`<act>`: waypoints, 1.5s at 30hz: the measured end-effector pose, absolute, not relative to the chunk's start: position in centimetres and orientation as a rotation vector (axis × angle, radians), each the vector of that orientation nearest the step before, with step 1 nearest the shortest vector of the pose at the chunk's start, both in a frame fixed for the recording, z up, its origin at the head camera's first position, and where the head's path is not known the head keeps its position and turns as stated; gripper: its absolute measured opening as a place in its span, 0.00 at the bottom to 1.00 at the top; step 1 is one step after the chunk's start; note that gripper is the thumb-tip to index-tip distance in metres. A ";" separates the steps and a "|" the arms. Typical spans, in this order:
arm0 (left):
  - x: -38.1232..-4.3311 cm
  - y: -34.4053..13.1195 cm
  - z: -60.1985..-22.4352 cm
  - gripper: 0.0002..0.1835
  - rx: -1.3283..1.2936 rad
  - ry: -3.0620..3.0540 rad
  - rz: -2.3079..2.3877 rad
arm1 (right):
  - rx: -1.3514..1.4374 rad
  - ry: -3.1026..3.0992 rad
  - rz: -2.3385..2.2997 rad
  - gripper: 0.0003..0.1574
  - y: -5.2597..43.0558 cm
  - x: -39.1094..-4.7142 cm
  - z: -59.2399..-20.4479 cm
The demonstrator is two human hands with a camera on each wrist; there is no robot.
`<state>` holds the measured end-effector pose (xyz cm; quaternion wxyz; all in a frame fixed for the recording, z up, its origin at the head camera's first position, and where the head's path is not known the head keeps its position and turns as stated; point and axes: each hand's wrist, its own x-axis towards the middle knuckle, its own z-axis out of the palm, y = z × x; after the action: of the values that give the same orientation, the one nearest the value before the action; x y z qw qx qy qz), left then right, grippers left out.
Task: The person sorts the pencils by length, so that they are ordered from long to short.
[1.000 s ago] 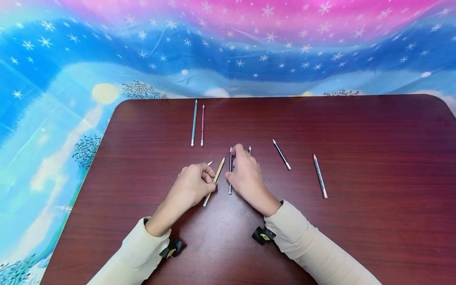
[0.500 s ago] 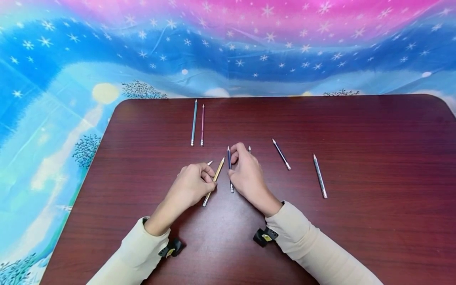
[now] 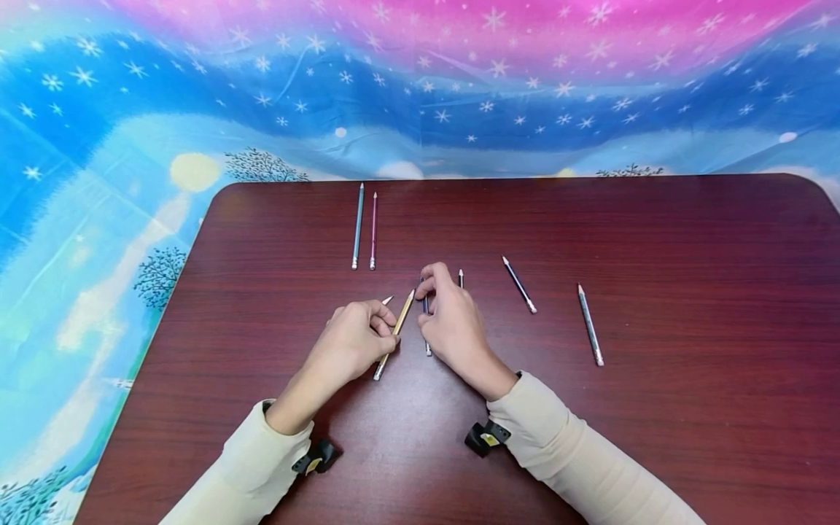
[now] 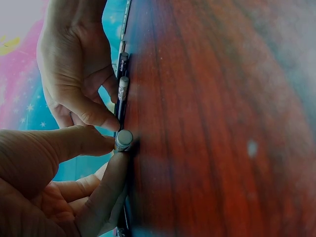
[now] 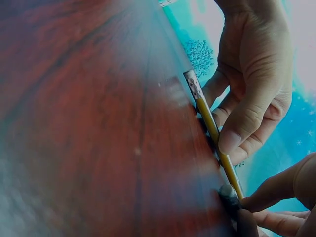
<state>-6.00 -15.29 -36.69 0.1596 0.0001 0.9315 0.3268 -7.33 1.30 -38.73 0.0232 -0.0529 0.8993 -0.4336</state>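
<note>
My left hand (image 3: 351,337) pinches a yellow pencil (image 3: 403,312) between thumb and fingers, its tip pointing away and its eraser end toward me. A second pencil (image 3: 388,300) shows only its tip beyond that hand. Just right of it, my right hand (image 3: 453,321) holds a dark pencil (image 3: 426,305) between thumb and fingertips, close to the table; the fingers hide its tip. In the right wrist view, the eraser end of the dark pencil (image 5: 227,192) sits between my right thumb and finger, beside the yellow pencil (image 5: 210,121). Another pencil (image 3: 461,278) pokes out behind the right hand.
A blue pencil (image 3: 358,226) and a pink pencil (image 3: 374,232) lie side by side near the table's far edge. To the right lie a short dark pencil (image 3: 519,284) and a grey pencil (image 3: 590,324). A patterned cloth (image 3: 420,87) hangs behind the brown table (image 3: 689,437).
The dark pencil's tip has swung slightly left, and my right fingers have reached left over it, covering the tip. My left hand and the yellow pencil stay almost still.
</note>
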 end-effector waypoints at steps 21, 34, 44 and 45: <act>-6.0 -15.6 -36.8 0.07 -0.001 2.655 0.931 | -0.202 2.823 -1.311 0.32 1.5 -7.6 -38.9; -6.0 -15.5 -36.7 0.08 -0.017 2.635 0.950 | -0.198 2.827 -1.286 0.33 1.5 -7.6 -39.0; -6.2 -15.4 -36.7 0.10 -0.045 2.538 1.079 | -0.205 2.799 -1.277 0.34 1.5 -7.5 -38.9; -6.2 -15.4 -36.7 0.10 -0.049 2.527 1.089 | -0.209 2.801 -1.274 0.33 1.5 -7.5 -38.9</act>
<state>-6.18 -15.37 -36.70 0.1934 -0.0174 0.9009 0.3881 -7.51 1.55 -38.88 0.0288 -0.0677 0.9078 -0.4129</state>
